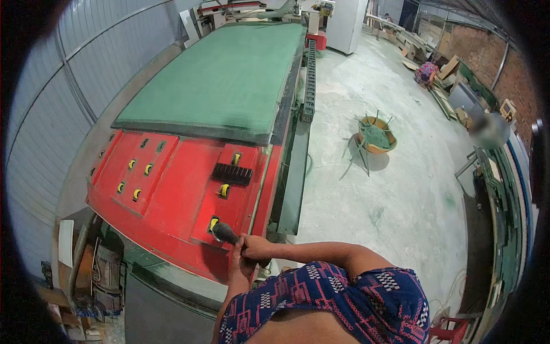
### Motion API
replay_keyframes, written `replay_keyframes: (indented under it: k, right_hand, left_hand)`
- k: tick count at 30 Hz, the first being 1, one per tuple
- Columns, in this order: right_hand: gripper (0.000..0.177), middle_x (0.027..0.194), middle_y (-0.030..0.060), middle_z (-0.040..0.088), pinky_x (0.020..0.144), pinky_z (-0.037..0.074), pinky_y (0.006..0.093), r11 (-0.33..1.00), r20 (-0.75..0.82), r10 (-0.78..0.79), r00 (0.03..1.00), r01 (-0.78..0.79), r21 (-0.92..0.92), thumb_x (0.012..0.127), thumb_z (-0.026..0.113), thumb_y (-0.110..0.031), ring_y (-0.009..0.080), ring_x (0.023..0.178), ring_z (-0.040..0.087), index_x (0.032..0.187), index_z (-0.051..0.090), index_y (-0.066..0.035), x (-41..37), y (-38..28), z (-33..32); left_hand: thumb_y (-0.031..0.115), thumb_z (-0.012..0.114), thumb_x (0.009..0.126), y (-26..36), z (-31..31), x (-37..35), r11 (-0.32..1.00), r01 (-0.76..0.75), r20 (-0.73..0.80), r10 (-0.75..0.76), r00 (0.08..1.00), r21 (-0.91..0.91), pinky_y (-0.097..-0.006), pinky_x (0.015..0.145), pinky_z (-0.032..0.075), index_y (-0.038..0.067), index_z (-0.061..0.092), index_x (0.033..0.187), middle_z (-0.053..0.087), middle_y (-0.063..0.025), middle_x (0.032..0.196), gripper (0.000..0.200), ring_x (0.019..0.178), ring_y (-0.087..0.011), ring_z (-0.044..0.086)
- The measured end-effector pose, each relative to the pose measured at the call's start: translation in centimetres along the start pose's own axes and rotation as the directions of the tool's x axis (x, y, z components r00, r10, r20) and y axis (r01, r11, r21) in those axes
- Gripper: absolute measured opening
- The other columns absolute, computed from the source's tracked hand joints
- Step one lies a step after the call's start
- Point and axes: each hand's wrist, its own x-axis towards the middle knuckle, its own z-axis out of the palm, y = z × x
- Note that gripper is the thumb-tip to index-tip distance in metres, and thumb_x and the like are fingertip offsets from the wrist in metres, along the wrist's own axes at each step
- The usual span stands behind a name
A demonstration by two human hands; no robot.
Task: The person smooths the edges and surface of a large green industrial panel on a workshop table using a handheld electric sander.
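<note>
Both of my hands meet at the near right corner of the red machine bed. My left hand (238,265) and my right hand (256,247) are closed around the near end of a dark grey, rounded tool or nozzle (224,232); its exact kind cannot be told. The tool's far end is beside a yellow roller (214,222) set in the red panel (177,202). Further up the panel are a black brush strip (232,174) and more yellow rollers. Behind the panel lies a large green board (217,80).
A yellow basin (381,143) of green material rests on a stool on the pale floor. A person (425,73) bends by stacked boards at the back right. A motor (107,269) sits low at the left. A red stool (455,331) stands at the bottom right.
</note>
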Motion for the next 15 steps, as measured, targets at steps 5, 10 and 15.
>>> replay_keyframes:
  k: [5, 10, 15]
  right_hand:
    - [0.041, 0.085, 0.0237, 0.059, 0.074, 0.044, 0.0444, 1.000, 0.006, 0.002, 1.000, -0.002, 0.029, 0.071, 0.056, -0.024, 0.0390, 0.087, 0.057, 0.103, 0.045, -0.001, -0.6, -0.6, -0.7]
    - [0.040, 0.090, 0.0222, 0.059, 0.073, 0.044, 0.0448, 0.999, 0.056, 0.047, 0.997, -0.045, -0.025, 0.077, 0.051, -0.025, 0.0370, 0.087, 0.058, 0.109, 0.043, -0.002, -0.4, -0.9, -0.8]
    - [0.041, 0.090, 0.0220, 0.059, 0.073, 0.044, 0.0452, 1.000, 0.057, 0.014, 0.998, -0.012, -0.029, 0.076, 0.052, -0.024, 0.0373, 0.087, 0.058, 0.108, 0.043, -0.001, -0.4, -0.5, -0.9]
  left_hand:
    - [0.043, 0.057, 0.081, -0.2, -0.6, 0.5, 1.000, -0.016, 0.068, 0.018, 0.998, -0.027, -0.0451, 0.082, 0.045, 0.009, 0.050, 0.110, 0.056, -0.0108, 0.102, 0.045, 0.094, -0.0273, 0.055]
    - [0.042, 0.055, 0.083, -0.3, 0.0, 0.1, 0.999, -0.030, -0.036, 0.029, 0.999, -0.017, -0.0457, 0.082, 0.044, 0.011, 0.052, 0.109, 0.056, -0.0094, 0.102, 0.040, 0.096, -0.0270, 0.055]
    - [0.041, 0.055, 0.084, -0.5, 0.6, -0.1, 0.998, -0.053, -0.026, 0.053, 0.998, -0.020, -0.0463, 0.082, 0.044, 0.011, 0.052, 0.108, 0.056, -0.0088, 0.102, 0.039, 0.097, -0.0276, 0.054]
